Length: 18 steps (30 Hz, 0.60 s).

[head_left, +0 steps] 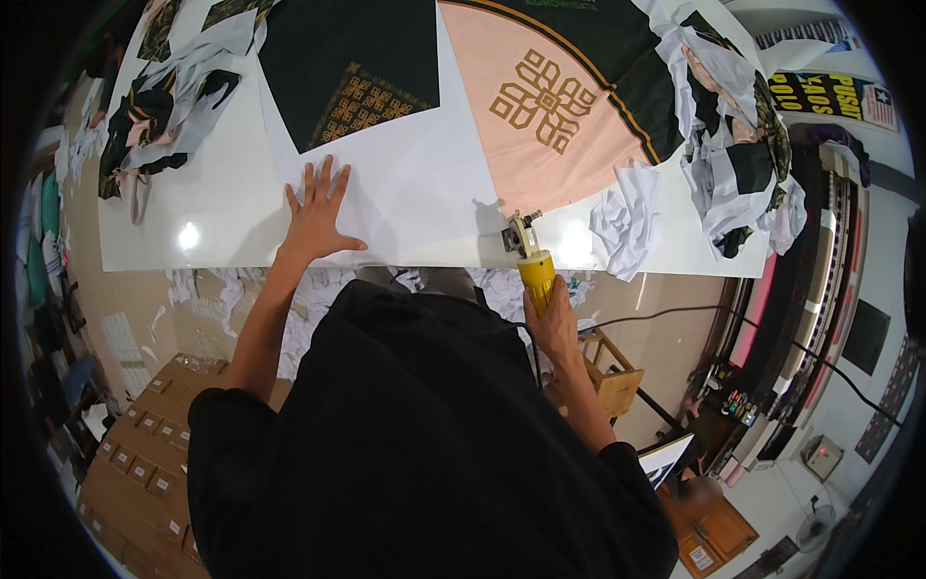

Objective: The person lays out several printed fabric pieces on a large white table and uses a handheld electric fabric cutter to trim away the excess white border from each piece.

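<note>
My left hand (318, 217) lies with fingers spread on a white sheet (395, 174), fingertips just short of a dark fabric piece (352, 48) with a gold pattern. My right hand (548, 328) grips a yellow electric cutter (533, 270) by its body, its metal head at the table's front edge, by the lower corner of a peach-and-dark fabric piece (521, 145) with a gold motif. A crumpled white scrap (622, 227) lies to the right of the cutter.
Scrap piles sit at the left (154, 125) and right (743, 164) of the white table (154, 246). Below are paper offcuts (309, 289), stacked cardboard (145, 444), a wooden stool (617, 376) and a trailing black cord (694, 309). Fabric rolls (801, 289) line the right side.
</note>
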Available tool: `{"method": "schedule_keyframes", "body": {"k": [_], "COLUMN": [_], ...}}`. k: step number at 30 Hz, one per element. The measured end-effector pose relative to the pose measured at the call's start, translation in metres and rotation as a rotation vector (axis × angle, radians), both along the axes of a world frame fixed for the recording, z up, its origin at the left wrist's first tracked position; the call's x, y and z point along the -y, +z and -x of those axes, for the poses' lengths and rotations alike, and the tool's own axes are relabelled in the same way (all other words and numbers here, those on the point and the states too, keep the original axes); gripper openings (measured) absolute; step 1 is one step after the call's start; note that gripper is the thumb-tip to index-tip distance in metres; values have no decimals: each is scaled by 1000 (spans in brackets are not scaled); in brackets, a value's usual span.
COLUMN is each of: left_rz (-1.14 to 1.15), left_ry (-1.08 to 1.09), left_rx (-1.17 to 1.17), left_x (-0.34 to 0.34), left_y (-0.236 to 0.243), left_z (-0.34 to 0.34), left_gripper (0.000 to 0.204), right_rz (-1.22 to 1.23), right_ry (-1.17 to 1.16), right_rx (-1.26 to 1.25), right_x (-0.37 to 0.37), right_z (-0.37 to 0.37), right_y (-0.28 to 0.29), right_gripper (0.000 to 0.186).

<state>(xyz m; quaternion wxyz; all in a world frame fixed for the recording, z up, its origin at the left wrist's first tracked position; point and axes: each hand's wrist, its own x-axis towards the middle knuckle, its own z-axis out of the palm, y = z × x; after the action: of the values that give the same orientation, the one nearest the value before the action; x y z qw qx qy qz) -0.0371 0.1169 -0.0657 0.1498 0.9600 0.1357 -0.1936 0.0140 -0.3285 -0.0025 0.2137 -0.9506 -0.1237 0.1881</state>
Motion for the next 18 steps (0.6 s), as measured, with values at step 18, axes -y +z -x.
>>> {"method": "schedule_keyframes", "body": {"k": [18], "left_rz": [30], "left_ry": [16], "left_rx": [-12], "left_x": [-1], "left_y": [3], "left_z": [0], "left_gripper": [144], "right_rz": [-61], "right_ry": [14], "right_rx": [37], "right_x": [-48], "right_z": [-41], "right_y": [-6], "right_gripper": [47]}}
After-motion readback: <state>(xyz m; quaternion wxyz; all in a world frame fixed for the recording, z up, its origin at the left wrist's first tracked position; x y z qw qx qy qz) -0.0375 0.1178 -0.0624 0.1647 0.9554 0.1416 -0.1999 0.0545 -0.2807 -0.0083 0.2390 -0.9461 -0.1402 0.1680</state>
